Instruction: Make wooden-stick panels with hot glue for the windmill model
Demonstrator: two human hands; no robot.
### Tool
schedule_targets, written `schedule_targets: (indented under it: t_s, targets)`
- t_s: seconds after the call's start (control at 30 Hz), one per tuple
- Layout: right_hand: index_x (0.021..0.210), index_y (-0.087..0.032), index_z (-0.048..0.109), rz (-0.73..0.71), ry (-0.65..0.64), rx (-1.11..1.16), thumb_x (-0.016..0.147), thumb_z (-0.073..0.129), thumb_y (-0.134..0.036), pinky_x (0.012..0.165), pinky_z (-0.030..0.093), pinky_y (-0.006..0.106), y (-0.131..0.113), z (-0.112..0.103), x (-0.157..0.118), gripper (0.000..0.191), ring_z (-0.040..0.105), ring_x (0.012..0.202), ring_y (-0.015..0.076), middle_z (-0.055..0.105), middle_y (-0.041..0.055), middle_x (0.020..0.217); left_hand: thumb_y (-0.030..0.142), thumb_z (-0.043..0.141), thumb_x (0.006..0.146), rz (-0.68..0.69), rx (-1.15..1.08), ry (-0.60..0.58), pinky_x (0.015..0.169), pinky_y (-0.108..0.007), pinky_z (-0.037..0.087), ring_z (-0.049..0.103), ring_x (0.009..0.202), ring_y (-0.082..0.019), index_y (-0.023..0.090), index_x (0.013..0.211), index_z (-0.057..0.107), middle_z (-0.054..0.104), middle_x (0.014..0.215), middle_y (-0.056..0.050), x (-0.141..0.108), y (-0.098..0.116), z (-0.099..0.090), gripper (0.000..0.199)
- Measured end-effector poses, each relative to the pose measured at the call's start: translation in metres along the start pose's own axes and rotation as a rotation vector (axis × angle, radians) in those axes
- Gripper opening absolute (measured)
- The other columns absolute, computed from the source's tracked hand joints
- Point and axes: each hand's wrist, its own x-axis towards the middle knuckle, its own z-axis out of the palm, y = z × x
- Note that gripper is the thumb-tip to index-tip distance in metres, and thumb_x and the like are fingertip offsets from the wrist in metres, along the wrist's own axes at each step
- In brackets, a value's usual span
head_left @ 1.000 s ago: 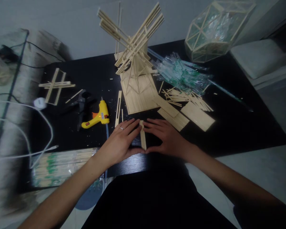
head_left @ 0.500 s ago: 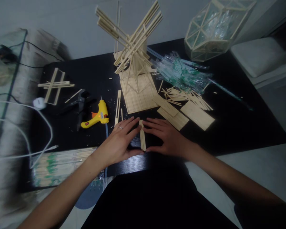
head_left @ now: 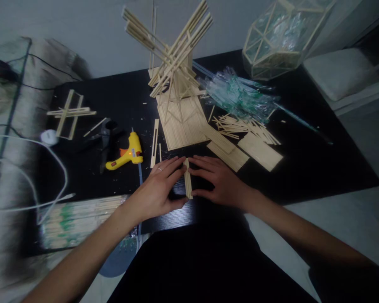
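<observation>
A short row of wooden sticks (head_left: 188, 181) lies side by side on the black table, close to its front edge. From the left, my left hand (head_left: 159, 185), with a ring on one finger, presses its fingertips and thumb to the row. My right hand (head_left: 219, 181) does the same from the right, so the sticks are held between both hands. Beyond them stands a wooden windmill model (head_left: 177, 71) with crossed blades on a slatted base (head_left: 183, 126). Left of my hands lies a yellow glue gun (head_left: 126, 153) with its small light lit.
Flat stick panels (head_left: 260, 151), loose sticks (head_left: 230, 125) and clear-green plastic wrappers (head_left: 240, 94) lie to the right. Black pliers-like tool (head_left: 105, 139), a stick frame (head_left: 70, 112), a white cable (head_left: 65, 168) and packaged sticks (head_left: 82, 223) are left. A glass-sided polyhedron (head_left: 271, 46) stands behind.
My hands keep their hold on the row of sticks with hardly any movement. The whole view has shifted slightly.
</observation>
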Motion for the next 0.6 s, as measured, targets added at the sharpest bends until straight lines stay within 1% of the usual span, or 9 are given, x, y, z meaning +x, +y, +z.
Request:
schedule_targets:
  t_s: [0.1,0.23,0.37,0.5,0.6]
  targets:
    - [0.145,-0.02,0.064,-0.011,0.013,-0.009,0.092,0.078,-0.049,0.122,0.042,0.056,0.0001,0.0007,-0.0002,0.062,0.048,0.151,0.0314,0.056,0.0155,0.158,0.046,0.076,0.088,-0.014,-0.021,0.015,0.124,-0.062,0.038,0.042,0.153,-0.04,0.011,0.144,0.055,0.045,0.164,-0.023,-0.0005,0.0003,0.0017,0.07]
    - [0.146,-0.023,0.062,-0.002,0.008,-0.015,0.093,0.077,-0.05,0.123,0.041,0.056,0.0003,0.0008,-0.0005,0.062,0.047,0.152,0.0303,0.056,0.0132,0.159,0.044,0.077,0.086,-0.02,-0.036,0.021,0.124,-0.062,0.037,0.041,0.153,-0.041,0.012,0.143,0.056,0.045,0.165,-0.022,-0.0009,0.0001,0.0026,0.069]
    - [0.144,-0.02,0.063,-0.015,0.008,-0.044,0.093,0.077,-0.052,0.122,0.043,0.054,0.0013,0.0014,-0.0007,0.062,0.048,0.152,0.0303,0.056,0.0145,0.158,0.046,0.077,0.087,-0.022,-0.027,0.02,0.123,-0.062,0.038,0.043,0.152,-0.041,0.012,0.141,0.058,0.046,0.163,-0.022,-0.0002,0.0001,0.0021,0.066]
    - [0.143,-0.022,0.064,-0.008,0.009,-0.052,0.093,0.076,-0.054,0.122,0.044,0.055,0.0016,0.0019,-0.0005,0.061,0.048,0.151,0.0297,0.057,0.0136,0.157,0.049,0.075,0.089,-0.012,-0.001,0.016,0.125,-0.063,0.035,0.037,0.155,-0.042,0.013,0.14,0.058,0.047,0.163,-0.022,-0.0001,0.0003,0.0006,0.066]
    - [0.142,-0.021,0.064,-0.01,0.006,-0.054,0.094,0.076,-0.054,0.121,0.043,0.054,0.0008,0.0012,0.0001,0.06,0.048,0.152,0.0294,0.057,0.0144,0.157,0.051,0.076,0.088,-0.014,0.011,-0.005,0.125,-0.065,0.034,0.033,0.158,-0.042,0.012,0.143,0.057,0.045,0.165,-0.023,-0.0005,-0.0002,-0.0007,0.071]
